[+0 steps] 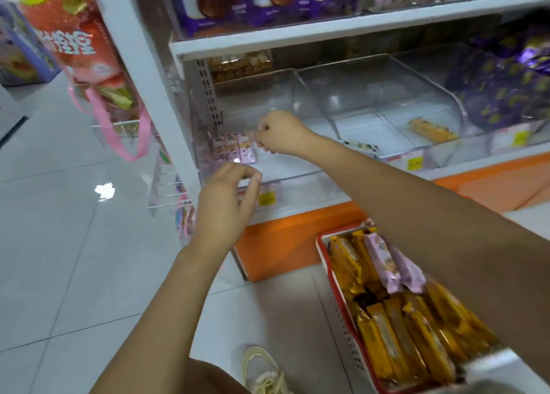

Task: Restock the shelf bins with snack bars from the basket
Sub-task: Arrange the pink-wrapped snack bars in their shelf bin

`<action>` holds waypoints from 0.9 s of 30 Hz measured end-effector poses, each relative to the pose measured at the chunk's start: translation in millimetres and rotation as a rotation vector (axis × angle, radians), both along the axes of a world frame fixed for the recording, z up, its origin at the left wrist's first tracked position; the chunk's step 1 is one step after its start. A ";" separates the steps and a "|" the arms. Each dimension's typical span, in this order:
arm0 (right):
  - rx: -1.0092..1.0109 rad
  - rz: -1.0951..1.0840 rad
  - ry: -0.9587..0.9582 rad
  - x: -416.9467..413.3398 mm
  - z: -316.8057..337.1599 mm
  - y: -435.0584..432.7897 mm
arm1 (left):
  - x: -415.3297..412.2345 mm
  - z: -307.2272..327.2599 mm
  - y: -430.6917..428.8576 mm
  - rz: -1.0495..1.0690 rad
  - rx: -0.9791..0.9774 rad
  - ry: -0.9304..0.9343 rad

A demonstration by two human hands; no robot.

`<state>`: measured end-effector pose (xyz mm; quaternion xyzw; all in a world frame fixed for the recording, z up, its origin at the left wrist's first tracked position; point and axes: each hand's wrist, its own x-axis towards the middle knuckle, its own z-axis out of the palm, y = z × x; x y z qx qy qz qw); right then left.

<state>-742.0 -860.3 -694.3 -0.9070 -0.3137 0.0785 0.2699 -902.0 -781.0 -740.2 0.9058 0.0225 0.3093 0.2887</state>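
Right hand (279,134) is up at the left bin (285,96) on the bottom shelf (297,40), fingers curled and seemingly pinching the top of the rightmost of the pink bars (235,148), which stand in a row at the bin's left front corner. Left hand (229,197) hovers just before the bin's front wall, thumb and fingers curved together; I cannot tell whether it grips anything. The basket (323,253) sits on the floor (59,244) below the right forearm, packed with yellow bars (401,334), spare pink bars (393,265) lying on top. Yellow price tags (415,163) on the bin fronts are too blurred to read. The red bag (74,45) at left carries big white characters, unreadable here.
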 end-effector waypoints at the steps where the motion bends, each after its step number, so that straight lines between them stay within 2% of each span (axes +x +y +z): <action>1: 0.022 0.005 -0.057 -10.5 4.6 -25.3 | -2.3 2.9 -11.3 -0.039 -0.014 -0.007; 5: -0.084 0.024 -0.217 -47.9 -6.3 -134.3 | -8.2 -5.8 -60.5 -0.253 0.004 0.237; 10: -0.210 -0.156 -0.074 -73.4 -70.7 -260.7 | -9.9 -47.1 -118.4 -0.518 0.109 0.568; 13: -0.219 -0.322 -0.003 -91.5 -101.7 -302.8 | -3.9 -78.3 -141.3 -0.487 0.265 0.800; 15: -0.214 -0.384 0.054 -104.5 -115.5 -305.3 | 1.0 -98.0 -146.7 -0.443 0.328 0.962; 18: -0.313 -0.363 0.000 -115.1 -138.7 -282.6 | 3.6 -117.5 -147.8 -0.410 0.374 1.119; 21: -0.424 -0.446 -0.008 -122.8 -151.5 -248.0 | 3.0 -129.6 -148.1 -0.415 0.350 1.166; 27: -0.469 -0.546 -0.022 -116.3 -180.5 -218.9 | 4.7 -132.2 -157.7 -0.426 0.316 1.195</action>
